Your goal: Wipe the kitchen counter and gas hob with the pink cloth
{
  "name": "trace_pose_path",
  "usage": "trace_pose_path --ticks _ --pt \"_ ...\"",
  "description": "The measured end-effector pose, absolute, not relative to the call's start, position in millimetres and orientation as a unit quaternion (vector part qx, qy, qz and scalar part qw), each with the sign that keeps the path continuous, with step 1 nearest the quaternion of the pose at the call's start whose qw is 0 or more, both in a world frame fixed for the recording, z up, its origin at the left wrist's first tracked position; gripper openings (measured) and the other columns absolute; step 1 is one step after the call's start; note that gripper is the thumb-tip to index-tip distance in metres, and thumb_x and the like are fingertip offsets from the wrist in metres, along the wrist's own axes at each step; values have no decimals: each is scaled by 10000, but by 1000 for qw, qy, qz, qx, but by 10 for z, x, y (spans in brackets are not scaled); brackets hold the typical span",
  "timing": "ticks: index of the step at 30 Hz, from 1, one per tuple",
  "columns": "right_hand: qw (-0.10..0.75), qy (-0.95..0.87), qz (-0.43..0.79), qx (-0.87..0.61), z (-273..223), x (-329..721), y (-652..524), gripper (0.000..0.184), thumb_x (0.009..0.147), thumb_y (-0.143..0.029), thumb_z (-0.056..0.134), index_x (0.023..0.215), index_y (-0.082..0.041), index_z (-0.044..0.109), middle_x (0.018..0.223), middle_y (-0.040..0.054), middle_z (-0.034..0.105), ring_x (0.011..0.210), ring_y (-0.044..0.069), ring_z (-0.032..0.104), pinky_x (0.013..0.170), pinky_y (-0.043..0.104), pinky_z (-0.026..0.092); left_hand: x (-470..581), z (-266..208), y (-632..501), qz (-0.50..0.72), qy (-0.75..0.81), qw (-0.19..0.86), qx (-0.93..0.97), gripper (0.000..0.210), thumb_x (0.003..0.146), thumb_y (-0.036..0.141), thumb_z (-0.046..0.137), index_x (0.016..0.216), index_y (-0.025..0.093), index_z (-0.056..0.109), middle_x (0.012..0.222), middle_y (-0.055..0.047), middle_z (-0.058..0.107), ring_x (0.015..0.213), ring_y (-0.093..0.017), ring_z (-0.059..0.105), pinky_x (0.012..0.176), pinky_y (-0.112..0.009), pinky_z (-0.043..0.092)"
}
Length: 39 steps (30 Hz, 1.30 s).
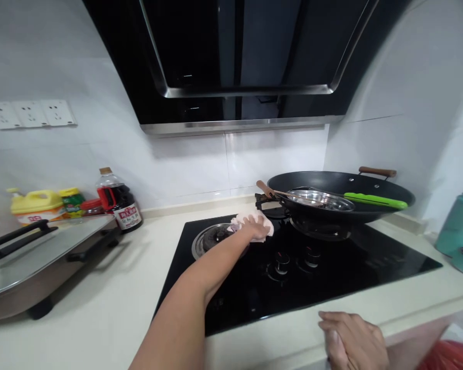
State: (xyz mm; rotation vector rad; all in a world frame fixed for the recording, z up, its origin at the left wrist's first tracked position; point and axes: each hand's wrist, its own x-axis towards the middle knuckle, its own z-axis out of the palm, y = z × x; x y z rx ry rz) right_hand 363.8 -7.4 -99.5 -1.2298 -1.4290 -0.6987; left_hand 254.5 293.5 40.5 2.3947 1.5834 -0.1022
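Note:
My left hand presses a pale pink cloth onto the black glass gas stove, with its fingers over the cloth. It is just right of the left burner, which my forearm partly covers. My right hand hangs by the front edge of the counter, its fingers loosely stretched to the left and nothing visible in them. Between the hands are two black control knobs on the stove.
A large black wok sits on the right burner, holding a metal lid and a green-handled utensil. A lidded electric pan and a dark sauce bottle stand left. The range hood hangs low overhead. A teal container stands right.

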Motion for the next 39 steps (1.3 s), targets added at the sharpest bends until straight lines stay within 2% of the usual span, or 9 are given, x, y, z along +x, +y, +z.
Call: trace_pose_path --ticks 3,6,13,18,22,27,31,39 --pt "527 -602 -295 -523 -1027 3655 -62 315 1008 -185 436 821 -220 688 872 10 757 770 154 641 758 357 354 2513 376 2636 -44 518 124 845 830 1003 647 258 1716 258 90 1782 -119 -46 1627 -420 -51 1249 -697 -36" --pt "506 -608 -300 -533 -1046 3689 -53 323 1015 -198 436 819 -219 691 896 18 757 787 155 631 758 355 352 2412 334 2337 -33 493 118 862 802 1019 618 235 1705 214 139 1785 -139 -22 1629 -422 -11 1266 -674 14" --pt "462 -629 -343 -523 -1048 3761 -15 256 1003 -192 470 865 -211 685 922 18 746 812 165 614 752 351 339 1998 296 1693 18 467 95 879 695 1041 583 193 1639 250 318 1772 -120 176 1614 -391 163 1273 -644 136" --pt "453 -628 -343 -532 -1034 3745 -28 240 1007 -200 478 872 -203 676 914 22 730 822 172 591 756 348 334 1556 328 1277 12 460 80 884 684 1031 556 293 1633 236 344 1753 -145 226 1590 -393 216 1271 -648 153" --pt "451 -626 -333 -542 -1037 3743 -36 234 1012 -204 484 879 -199 676 920 26 729 850 176 591 782 351 340 1139 344 1044 20 456 80 886 725 1003 642 327 1626 278 391 1746 -112 268 1592 -371 246 1286 -598 179" --pt "451 -624 -309 -558 -1034 3710 -74 237 1013 -222 473 884 -205 671 942 31 729 863 187 583 805 357 346 562 405 1074 24 475 59 877 710 944 667 417 1568 336 489 1673 -79 431 1548 -363 353 1247 -596 270" --pt "448 -620 -282 -579 -1021 3664 -107 257 1020 -242 457 899 -208 681 955 44 722 874 199 588 817 369 354 207 454 1305 19 518 50 854 686 939 643 418 1554 352 511 1664 -74 448 1525 -369 397 1223 -617 277" --pt "472 -604 -296 -570 -1056 3657 -85 281 1025 -258 452 878 -211 688 943 33 742 843 191 608 805 375 359 -3 519 1793 63 554 42 829 566 956 397 368 1475 386 597 1603 -4 538 1469 -357 480 1150 -600 359"
